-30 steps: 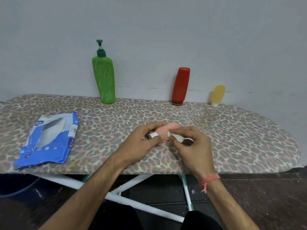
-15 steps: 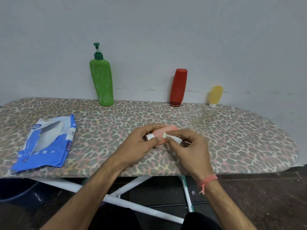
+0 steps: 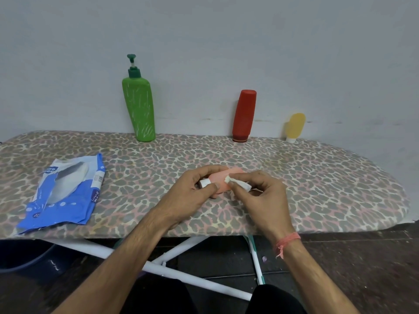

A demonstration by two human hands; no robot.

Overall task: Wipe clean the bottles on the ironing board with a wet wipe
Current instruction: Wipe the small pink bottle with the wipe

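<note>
Left hand [image 3: 192,191] grips the pink bottle [image 3: 223,181] (white-capped); right hand [image 3: 260,193] pinches the wet wipe [image 3: 238,182] against it.

- Left hand [image 3: 195,196] curled round a small pink bottle [image 3: 223,181], white cap [image 3: 205,182] by the thumb.
- Right hand [image 3: 260,198] pinching a folded wet wipe [image 3: 238,182] against the bottle's side, just right of the left-hand grip.
- Well left of the grip, blue wipes pack [image 3: 65,196] flat on the ironing board [image 3: 317,177].
- Beyond the grip, at the wall: green pump bottle [image 3: 140,109], red bottle [image 3: 244,116], yellow bottle [image 3: 294,126].

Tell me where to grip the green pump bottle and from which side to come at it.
Grip the green pump bottle round its wide body, below the pump head, coming from the front. It stands upright against the wall, so the back is blocked; the thin pump neck would likely be a poor hold.
</note>
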